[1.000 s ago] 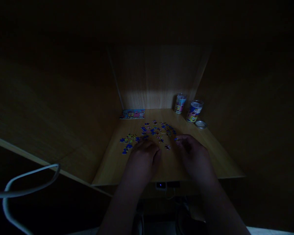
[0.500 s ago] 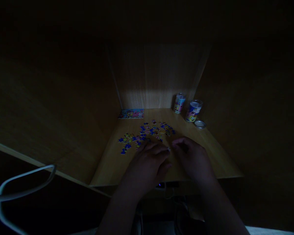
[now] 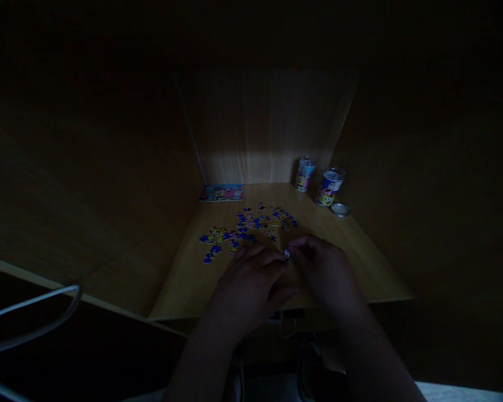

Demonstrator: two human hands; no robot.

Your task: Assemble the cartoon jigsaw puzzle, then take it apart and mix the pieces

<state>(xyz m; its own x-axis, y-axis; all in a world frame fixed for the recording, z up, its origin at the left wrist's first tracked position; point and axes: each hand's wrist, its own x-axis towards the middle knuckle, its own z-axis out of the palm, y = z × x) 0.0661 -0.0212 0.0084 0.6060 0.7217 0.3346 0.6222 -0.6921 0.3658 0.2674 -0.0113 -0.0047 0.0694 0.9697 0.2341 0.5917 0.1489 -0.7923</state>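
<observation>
Small puzzle pieces in blue, yellow and pink (image 3: 255,221) lie scattered on the wooden surface. Between my two hands is a small light-coloured puzzle piece (image 3: 286,254). My left hand (image 3: 254,276) rests low over the surface with its fingertips at that piece and its thumb apart from the fingers. From the right, my right hand (image 3: 321,262) meets the piece, thumb and index finger pinched together at its edge. The dim light blurs the exact contact. Part of the pieces nearest my left hand is hidden under it.
A cartoon picture card (image 3: 221,192) lies at the back left. Two printed cans, one farther back (image 3: 305,174) and one nearer (image 3: 330,187), stand at the back right beside a round lid (image 3: 340,210). Wooden panels enclose the surface; a white cable (image 3: 29,301) loops at lower left.
My right hand has moved slightly left, closer to my left hand, and the small piece between them shows more clearly. The whole view has shifted a little.
</observation>
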